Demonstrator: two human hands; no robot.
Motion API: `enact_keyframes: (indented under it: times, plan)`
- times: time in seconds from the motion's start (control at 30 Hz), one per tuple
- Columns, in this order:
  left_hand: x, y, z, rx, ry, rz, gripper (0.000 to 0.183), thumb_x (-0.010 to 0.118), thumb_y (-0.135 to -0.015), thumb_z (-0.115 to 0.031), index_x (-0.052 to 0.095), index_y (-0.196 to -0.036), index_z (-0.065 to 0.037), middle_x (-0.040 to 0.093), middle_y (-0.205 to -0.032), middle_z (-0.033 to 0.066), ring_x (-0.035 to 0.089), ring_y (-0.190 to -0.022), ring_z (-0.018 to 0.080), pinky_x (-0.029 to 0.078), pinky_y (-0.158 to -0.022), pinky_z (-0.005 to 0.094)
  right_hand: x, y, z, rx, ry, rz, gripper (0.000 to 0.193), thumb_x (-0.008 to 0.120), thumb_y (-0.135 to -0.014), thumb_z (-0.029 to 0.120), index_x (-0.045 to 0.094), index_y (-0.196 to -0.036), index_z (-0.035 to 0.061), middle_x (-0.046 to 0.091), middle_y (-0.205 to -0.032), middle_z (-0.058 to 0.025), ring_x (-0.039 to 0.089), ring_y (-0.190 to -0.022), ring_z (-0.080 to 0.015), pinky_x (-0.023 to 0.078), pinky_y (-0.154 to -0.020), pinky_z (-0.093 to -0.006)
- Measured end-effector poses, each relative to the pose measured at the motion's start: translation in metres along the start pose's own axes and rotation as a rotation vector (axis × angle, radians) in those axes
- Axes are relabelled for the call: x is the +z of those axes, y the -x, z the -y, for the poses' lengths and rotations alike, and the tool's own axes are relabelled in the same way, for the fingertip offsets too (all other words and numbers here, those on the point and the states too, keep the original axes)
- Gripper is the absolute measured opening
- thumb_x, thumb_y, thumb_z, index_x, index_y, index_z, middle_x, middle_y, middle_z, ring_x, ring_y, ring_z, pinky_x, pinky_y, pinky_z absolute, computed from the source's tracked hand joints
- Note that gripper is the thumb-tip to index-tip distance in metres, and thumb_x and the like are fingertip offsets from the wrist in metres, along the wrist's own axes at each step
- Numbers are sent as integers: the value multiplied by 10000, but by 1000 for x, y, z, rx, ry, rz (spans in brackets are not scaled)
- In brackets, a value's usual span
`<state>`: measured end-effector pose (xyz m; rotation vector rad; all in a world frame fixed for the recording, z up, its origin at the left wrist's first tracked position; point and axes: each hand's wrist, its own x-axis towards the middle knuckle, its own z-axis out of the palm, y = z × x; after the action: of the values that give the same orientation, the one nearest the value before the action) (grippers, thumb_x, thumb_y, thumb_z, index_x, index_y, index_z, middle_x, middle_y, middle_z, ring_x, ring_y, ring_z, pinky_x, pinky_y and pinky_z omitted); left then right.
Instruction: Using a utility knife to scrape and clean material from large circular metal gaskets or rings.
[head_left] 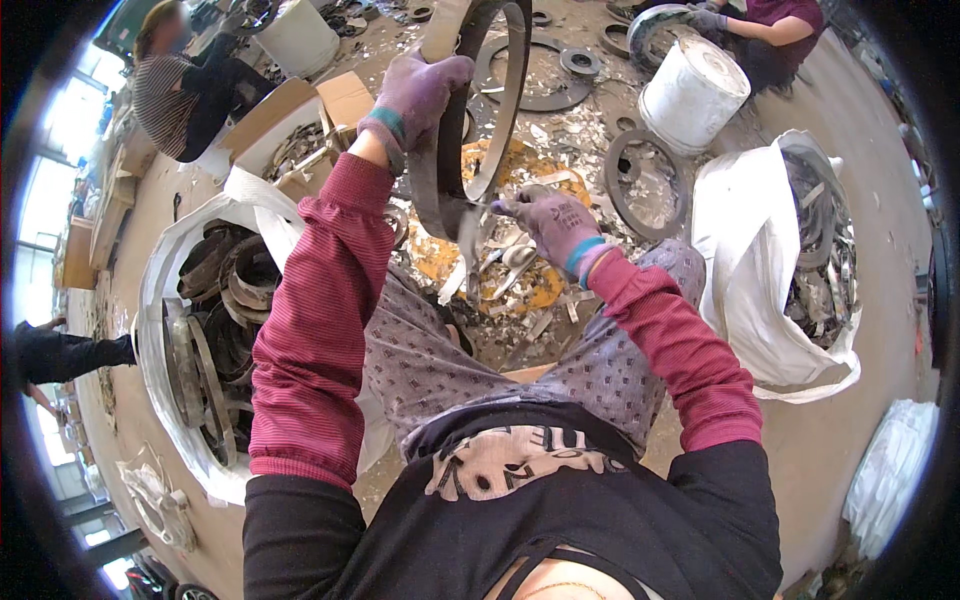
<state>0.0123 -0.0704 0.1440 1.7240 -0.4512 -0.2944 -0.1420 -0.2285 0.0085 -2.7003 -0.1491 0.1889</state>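
Observation:
A large dark ring with a wide flat band (428, 185) is held up in front of me, tilted on its edge. My left hand (422, 98), in a purple glove, is closed around its left side. Close to the ring's lower right edge is my right hand (556, 228), also gloved, fingers bent and pinched together. A thin pale piece (469, 240) hangs at the ring's bottom, near those fingertips; whether it is a strip or a blade is unclear. Below lie pale scraps (515, 258) over a yellow surface (545, 292).
White sacks stand on both sides, the left sack (158, 290) holding dark rings and the right sack (745, 250) holding rings and scraps. Flat rings (648, 185) lie ahead. Co-workers sit far left and far right, beside a white bucket (695, 95). An open cardboard box (268, 120) stands ahead left.

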Motion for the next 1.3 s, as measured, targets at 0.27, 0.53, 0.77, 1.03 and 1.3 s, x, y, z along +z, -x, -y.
enact_keyframes:
  times: [0.27,0.53,0.77,1.03,1.3]
  plan:
    - [3,-2,4,58,41,-25,328,645,-747,-205,594,-1007,-12,608,-751,54,577,-633,136,493,-583,283,4,23,-5,-169,33,-77,449,562,-849,8,587,-1252,204,613,-1035,-86,602,-889,-265,492,-776,-355]
    - [0,-11,8,56,-24,-7,392,659,-732,-235,584,-1033,5,606,-793,63,568,-666,141,480,-599,286,0,20,13,-31,248,-141,537,623,-808,48,555,-1276,302,589,-1105,-80,611,-1015,-263,515,-812,-380]
    - [-2,-4,1,4,10,-18,369,666,-733,-265,619,-975,10,615,-778,59,579,-650,138,490,-591,283,-2,31,7,139,-83,-60,341,540,-907,168,588,-1232,259,619,-1015,-84,634,-925,-273,501,-819,-390]
    - [-5,4,6,84,84,-8,319,677,-755,-246,637,-950,3,629,-771,56,596,-657,136,499,-588,277,73,70,-50,27,-624,-360,558,543,-801,-94,507,-1332,70,572,-1267,-122,586,-1055,-189,470,-930,-291]
    - [-29,19,14,-50,332,-29,367,648,-795,-138,554,-1103,39,645,-861,118,643,-708,212,544,-629,331,123,96,-97,311,-1697,-517,585,490,-800,-163,476,-1352,32,506,-1331,-79,522,-1131,-148,435,-972,-270]
